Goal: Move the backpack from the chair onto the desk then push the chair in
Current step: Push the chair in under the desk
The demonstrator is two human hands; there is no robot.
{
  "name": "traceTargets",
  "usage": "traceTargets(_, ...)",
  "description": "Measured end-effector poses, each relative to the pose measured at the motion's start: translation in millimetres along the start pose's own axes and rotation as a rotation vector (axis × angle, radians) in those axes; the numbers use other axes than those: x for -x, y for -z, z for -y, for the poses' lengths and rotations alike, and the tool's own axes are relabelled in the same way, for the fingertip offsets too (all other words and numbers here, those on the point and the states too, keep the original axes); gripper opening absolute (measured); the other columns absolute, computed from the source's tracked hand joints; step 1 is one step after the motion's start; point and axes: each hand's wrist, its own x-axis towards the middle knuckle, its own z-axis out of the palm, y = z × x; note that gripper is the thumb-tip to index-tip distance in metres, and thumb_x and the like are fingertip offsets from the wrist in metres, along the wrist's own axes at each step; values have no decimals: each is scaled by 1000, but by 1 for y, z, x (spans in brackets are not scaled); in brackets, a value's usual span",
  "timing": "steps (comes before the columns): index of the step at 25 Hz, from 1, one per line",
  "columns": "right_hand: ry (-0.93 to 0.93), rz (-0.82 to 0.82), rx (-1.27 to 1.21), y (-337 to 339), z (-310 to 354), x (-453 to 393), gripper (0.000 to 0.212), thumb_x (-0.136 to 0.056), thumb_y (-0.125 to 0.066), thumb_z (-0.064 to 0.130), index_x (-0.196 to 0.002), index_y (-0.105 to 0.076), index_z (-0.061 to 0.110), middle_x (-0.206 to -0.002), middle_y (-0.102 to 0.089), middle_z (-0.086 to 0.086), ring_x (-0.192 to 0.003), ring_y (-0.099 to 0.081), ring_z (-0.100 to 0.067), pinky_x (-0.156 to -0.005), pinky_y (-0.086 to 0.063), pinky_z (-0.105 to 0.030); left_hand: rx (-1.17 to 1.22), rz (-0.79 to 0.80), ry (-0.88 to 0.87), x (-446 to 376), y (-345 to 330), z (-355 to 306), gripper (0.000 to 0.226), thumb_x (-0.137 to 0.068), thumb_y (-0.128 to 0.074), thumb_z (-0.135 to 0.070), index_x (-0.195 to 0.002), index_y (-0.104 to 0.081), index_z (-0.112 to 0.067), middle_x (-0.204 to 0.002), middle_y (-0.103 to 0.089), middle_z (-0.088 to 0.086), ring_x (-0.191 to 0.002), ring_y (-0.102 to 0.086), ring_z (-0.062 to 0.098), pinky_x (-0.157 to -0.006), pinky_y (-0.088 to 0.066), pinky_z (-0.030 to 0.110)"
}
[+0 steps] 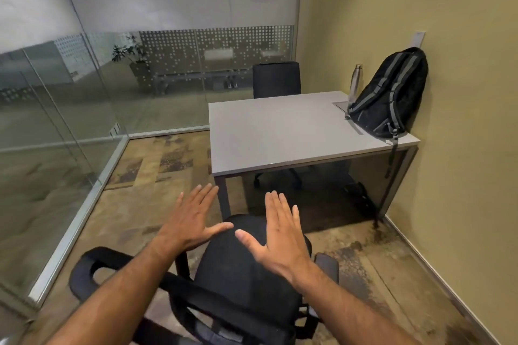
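Observation:
A black backpack point(389, 95) with grey stripes stands on the far right corner of the grey desk point(274, 131), leaning against the yellow wall. One strap hangs over the desk's edge. A black mesh office chair point(241, 277) with armrests is right below me, set back from the desk's near edge. My left hand point(193, 221) and my right hand point(280, 235) hover flat over the chair's seat and backrest, fingers spread, holding nothing. Whether they touch the chair I cannot tell.
A steel bottle point(355, 82) stands on the desk beside the backpack. A second black chair point(276, 80) is tucked in at the desk's far side. Glass partitions point(70, 120) close the room on the left and back; the yellow wall point(462, 92) runs along the right.

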Motion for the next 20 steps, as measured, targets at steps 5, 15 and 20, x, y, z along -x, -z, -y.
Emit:
traceTargets(5,0,182,-24,-21,82,29,114,-80,-24,92,-161,4,16,-171,7,-3,-155,15,-16,-126,8,-49,72,90,-25,47,8,62,113,-74,-24,-96,-163,-8,-28,-173,-9,-3,-159,-7,17,-127,-6,49)
traceTargets(15,-189,577,201,-34,123,78,124,-73,-19,97,-160,-6,9,-168,-16,-15,-154,-13,-34,-122,-7,-63,132,241,-106,115,13,114,114,-66,-15,-105,-145,-52,-31,-146,-59,-8,-132,-52,9,-114,-39,38)
traceTargets(20,-236,567,180,-33,120,92,122,-74,-16,96,-157,-20,7,-160,-35,-17,-145,-34,-35,-118,-25,-59,73,191,-130,137,11,113,98,-71,-10,-102,-128,-63,-42,-121,-66,-26,-106,-51,-10,-111,-33,34)
